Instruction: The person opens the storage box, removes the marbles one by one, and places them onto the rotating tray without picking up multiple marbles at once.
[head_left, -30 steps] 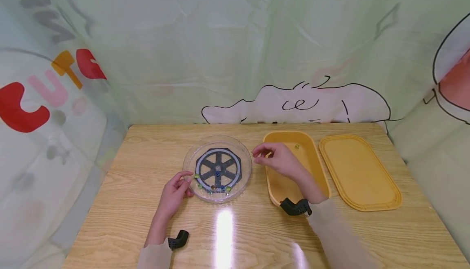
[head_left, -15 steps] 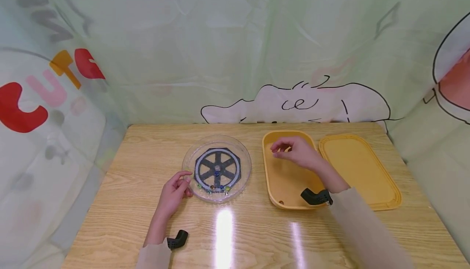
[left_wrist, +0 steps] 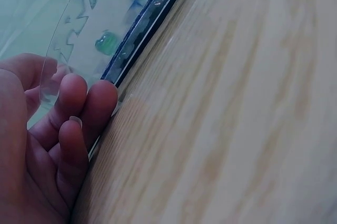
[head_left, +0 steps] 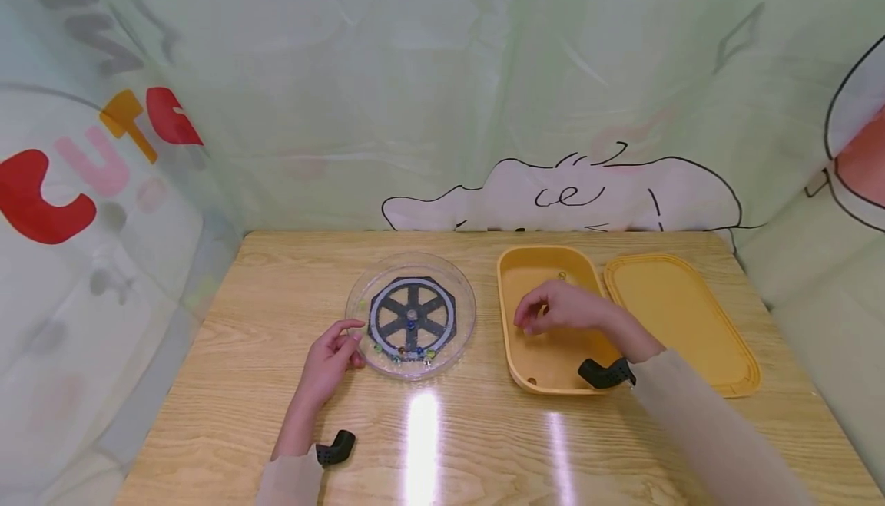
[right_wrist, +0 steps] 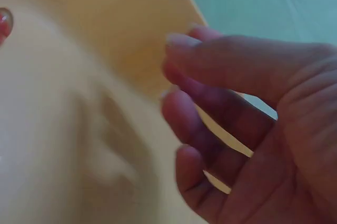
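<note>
My left hand [head_left: 332, 356] pinches the left rim of a clear round dish [head_left: 465, 337], thumb and fingers at its edge. Inside are several glass marbles, such as a green marble [left_wrist: 107, 42] and a dark blue marble [head_left: 411, 325]. A dark spoked wheel shape [head_left: 432, 306] shows through the middle of the dish. My right hand [head_left: 563, 308] is over the yellow tray [head_left: 510, 364], thumb and fingers loosely bent. Nothing shows between its fingertips in the right wrist view. A yellowish marble [head_left: 561, 276] and a reddish-brown marble [head_left: 531, 381] lie in the tray.
A flat yellow lid [head_left: 681, 322] lies right of the tray on the wooden table [head_left: 276, 283]. Behind the table hangs a printed curtain [head_left: 332, 107]. A black wrist strap piece [head_left: 335, 448] sits at the left wrist and another [head_left: 604, 374] at the right.
My right hand has moved from the dish's right edge over to the yellow tray and lower into it. A greenish marble has rolled farther back along the dish's left side. My left hand stays put.
</note>
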A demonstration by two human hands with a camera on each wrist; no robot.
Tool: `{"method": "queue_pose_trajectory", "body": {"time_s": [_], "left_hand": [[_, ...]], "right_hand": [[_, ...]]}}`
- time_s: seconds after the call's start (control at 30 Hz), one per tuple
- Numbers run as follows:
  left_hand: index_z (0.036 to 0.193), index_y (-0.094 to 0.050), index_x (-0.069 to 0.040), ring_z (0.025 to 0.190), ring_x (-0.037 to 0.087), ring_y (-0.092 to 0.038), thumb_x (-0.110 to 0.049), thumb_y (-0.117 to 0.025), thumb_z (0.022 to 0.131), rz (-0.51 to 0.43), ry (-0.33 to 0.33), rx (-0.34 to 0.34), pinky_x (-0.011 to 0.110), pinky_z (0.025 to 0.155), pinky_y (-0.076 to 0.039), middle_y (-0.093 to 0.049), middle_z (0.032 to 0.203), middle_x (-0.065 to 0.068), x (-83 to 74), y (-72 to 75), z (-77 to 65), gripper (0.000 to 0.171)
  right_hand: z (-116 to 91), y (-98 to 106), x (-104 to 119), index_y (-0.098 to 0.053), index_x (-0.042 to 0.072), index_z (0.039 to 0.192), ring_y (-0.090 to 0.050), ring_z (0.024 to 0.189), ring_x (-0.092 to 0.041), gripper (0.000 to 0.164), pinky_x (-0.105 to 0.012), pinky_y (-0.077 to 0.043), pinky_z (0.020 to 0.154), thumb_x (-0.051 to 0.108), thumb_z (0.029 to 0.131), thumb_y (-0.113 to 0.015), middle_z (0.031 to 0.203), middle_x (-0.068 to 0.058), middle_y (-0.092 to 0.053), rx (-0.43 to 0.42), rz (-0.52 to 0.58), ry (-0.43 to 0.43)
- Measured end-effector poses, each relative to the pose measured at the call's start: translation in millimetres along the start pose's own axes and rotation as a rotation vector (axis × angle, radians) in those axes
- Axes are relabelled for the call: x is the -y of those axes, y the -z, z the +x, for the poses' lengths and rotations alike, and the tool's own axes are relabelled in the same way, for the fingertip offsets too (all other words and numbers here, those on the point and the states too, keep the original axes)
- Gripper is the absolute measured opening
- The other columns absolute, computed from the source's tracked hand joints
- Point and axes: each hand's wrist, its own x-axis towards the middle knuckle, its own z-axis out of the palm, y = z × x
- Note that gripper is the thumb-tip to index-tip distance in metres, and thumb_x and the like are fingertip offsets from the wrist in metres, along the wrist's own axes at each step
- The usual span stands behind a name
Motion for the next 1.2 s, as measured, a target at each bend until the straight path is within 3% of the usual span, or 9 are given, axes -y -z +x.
{"method": "queue_pose_trajectory", "body": {"time_s": [0.27, 0.4, 0.57, 0.77, 1.2], "left_hand": [[0.126, -0.063, -0.01, 0.067, 0.024, -0.063, -0.018, -0.057, 0.103, -0.002, 0.007, -0.022, 0.029, 0.068, -0.056, -0.061, 0.071, 0.012, 33.7, 1.0, 13.7, 0.025], [0.124, -0.064, -0.013, 0.066, 0.024, -0.063, -0.019, -0.058, 0.102, -0.004, -0.014, -0.029, 0.029, 0.067, -0.056, -0.06, 0.071, 0.013, 36.5, 0.4, 13.6, 0.023], [0.123, -0.065, -0.015, 0.066, 0.024, -0.063, -0.02, -0.058, 0.102, 0.009, -0.022, -0.033, 0.029, 0.066, -0.055, -0.06, 0.07, 0.012, 36.1, -0.2, 12.8, 0.022], [0.123, -0.065, -0.013, 0.065, 0.024, -0.063, -0.019, -0.058, 0.102, 0.007, -0.03, -0.033, 0.029, 0.064, -0.055, -0.061, 0.07, 0.011, 37.3, 0.3, 13.3, 0.022], [0.126, -0.064, -0.011, 0.066, 0.023, -0.063, -0.019, -0.058, 0.102, 0.006, -0.012, -0.038, 0.028, 0.065, -0.054, -0.061, 0.071, 0.012, 35.3, 0.6, 13.0, 0.026]], "right_hand": [[3, -10, -1, -0.075, 0.001, 0.093, -0.061, 0.072, -0.014, 0.013, -0.025, -0.051, 0.068, -0.001, 0.081, -0.079, 0.083, -0.006, -0.071, 0.238, 0.084, -0.061], [4, -16, -2, -0.075, 0.001, 0.089, -0.058, 0.068, -0.012, 0.013, -0.023, -0.049, 0.064, -0.004, 0.078, -0.079, 0.076, -0.003, -0.068, 0.309, 0.093, -0.119], [6, -22, -1, -0.075, 0.001, 0.086, -0.056, 0.066, -0.009, 0.016, -0.021, -0.047, 0.062, -0.009, 0.075, -0.079, 0.072, -0.001, -0.065, 0.35, 0.075, -0.179], [9, -24, 5, -0.076, 0.003, 0.086, -0.056, 0.065, -0.005, 0.019, -0.019, -0.046, 0.062, -0.01, 0.072, -0.081, 0.071, 0.003, -0.064, 0.395, -0.001, -0.183], [16, -32, 16, -0.068, 0.013, 0.075, -0.05, 0.059, -0.002, 0.025, -0.019, -0.04, 0.058, 0.011, 0.068, -0.092, 0.063, 0.01, -0.057, 0.412, -0.23, -0.17]]}}
